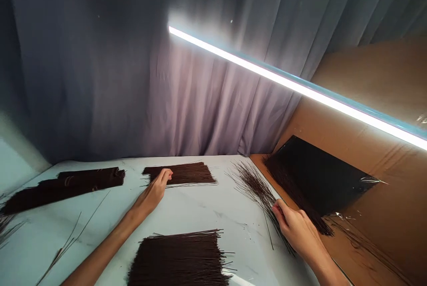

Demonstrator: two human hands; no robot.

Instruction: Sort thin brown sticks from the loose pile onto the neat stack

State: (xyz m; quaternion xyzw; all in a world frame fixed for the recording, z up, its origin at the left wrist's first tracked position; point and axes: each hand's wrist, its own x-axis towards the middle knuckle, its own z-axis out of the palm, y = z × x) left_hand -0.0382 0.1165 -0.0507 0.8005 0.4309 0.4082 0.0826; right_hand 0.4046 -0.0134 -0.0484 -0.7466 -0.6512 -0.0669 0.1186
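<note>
My left hand (pixel 159 188) is over the far pile of thin dark brown sticks (pixel 193 173), which look like incense sticks. Its fingers are curled and pressed together; what they hold, if anything, is hidden. At the right, my right hand (pixel 296 228) pinches at the near part of a loose, fanned-out bunch of the same sticks (pixel 255 183), close to the table's right edge. Between my arms, at the front, a thick pile of sticks (pixel 176 259) lies side by side, its ends uneven.
Several banded bundles (pixel 83 181) lie at the left of the white marbled table (pixel 213 210), with a few stray sticks (pixel 66 243) before them. Right of the table, a black sheet (pixel 320 175) and more sticks (pixel 293 188) rest on brown cardboard (pixel 396 215). A lit tube lamp (pixel 283 80) hangs above.
</note>
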